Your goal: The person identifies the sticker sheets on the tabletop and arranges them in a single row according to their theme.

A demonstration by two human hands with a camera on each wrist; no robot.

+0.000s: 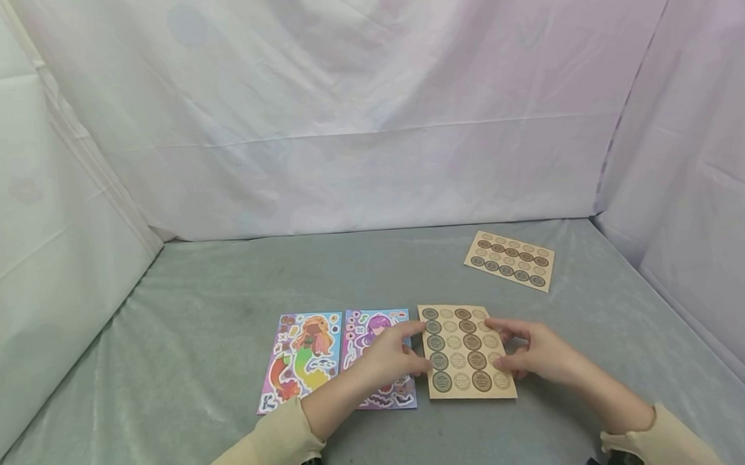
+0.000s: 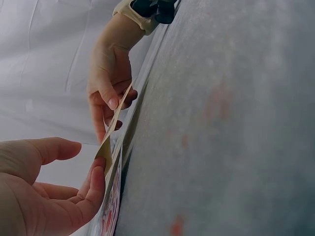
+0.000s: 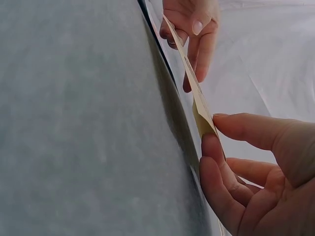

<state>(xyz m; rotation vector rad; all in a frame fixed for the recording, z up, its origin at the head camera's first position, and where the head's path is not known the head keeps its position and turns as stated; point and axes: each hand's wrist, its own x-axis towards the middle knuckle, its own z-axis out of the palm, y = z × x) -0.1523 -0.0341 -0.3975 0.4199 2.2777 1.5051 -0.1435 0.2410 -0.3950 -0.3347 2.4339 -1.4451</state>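
A tan sheet of round stickers (image 1: 459, 351) is held by its two side edges, raised slightly off the grey surface. My left hand (image 1: 389, 356) holds the left edge; its fingers (image 2: 98, 179) curl under the sheet, while the thumb shows above it in the left wrist view. At the opposite edge my right hand (image 1: 536, 350) pinches the sheet between thumb and fingers (image 3: 219, 167). Under my left hand lies a purple sticker sheet (image 1: 383, 399) with a purple-haired figure, partly hidden. Left of it is a mermaid sticker sheet (image 1: 317, 335) with colourful tails.
A second tan sheet of round stickers (image 1: 511, 258) lies askew at the back right. Grey cloth (image 1: 222, 284) covers the table. White curtains (image 1: 369, 176) hang along the back and both sides.
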